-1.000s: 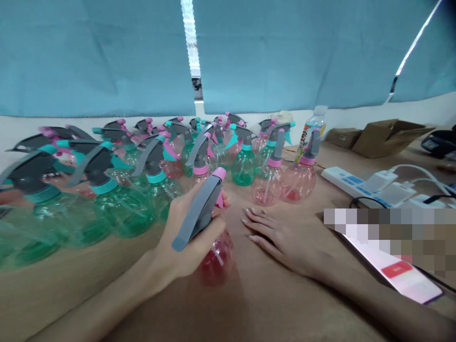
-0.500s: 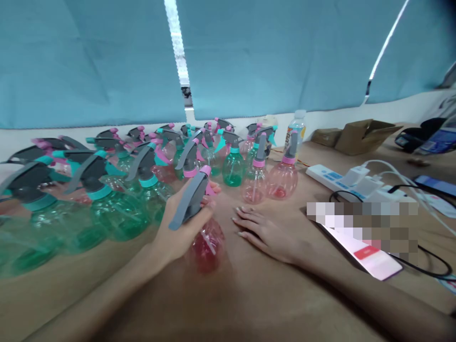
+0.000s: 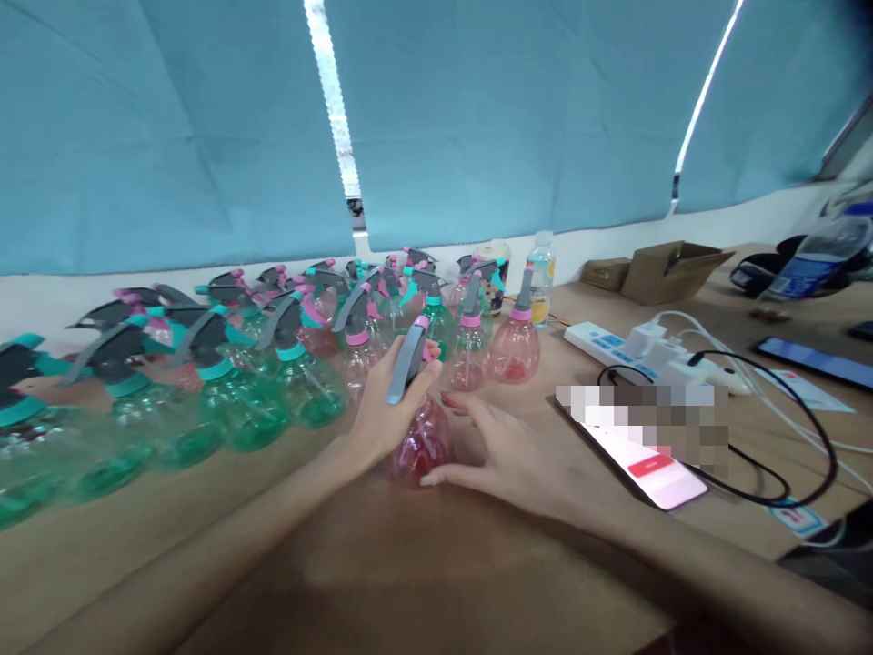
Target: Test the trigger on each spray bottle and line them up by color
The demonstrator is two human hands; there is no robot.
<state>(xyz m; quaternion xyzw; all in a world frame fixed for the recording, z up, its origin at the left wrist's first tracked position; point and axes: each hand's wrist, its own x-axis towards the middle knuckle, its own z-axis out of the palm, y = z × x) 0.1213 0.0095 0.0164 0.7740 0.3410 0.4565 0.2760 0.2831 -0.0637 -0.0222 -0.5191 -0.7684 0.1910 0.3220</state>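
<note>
A pink, round spray bottle (image 3: 421, 448) with a grey-and-pink trigger head stands on the wooden table in front of me. Red liquid shows in its lower part. My left hand (image 3: 382, 400) is wrapped round its neck and head from the left. On the bottle's right, my right hand (image 3: 508, 455) is open, thumb and fingers spread towards the body. Its thumb tip is at the base; whether it touches I cannot tell. Just behind stand a small pink spray bottle (image 3: 468, 362) and a rounder pink one (image 3: 516, 350). Left of them is a green spray bottle (image 3: 310, 391).
Rows of green and pink spray bottles fill the left, with a larger green one (image 3: 249, 409) near the front. To the right lie a lit phone (image 3: 672, 487), a white power strip (image 3: 610, 350) with cables, and a cardboard box (image 3: 672, 273). A drink bottle (image 3: 541, 282) stands behind.
My right hand has lifted from flat on the table and moved to the pink bottle's side, fingers spread. My left hand keeps its hold. The whole view has shifted slightly.
</note>
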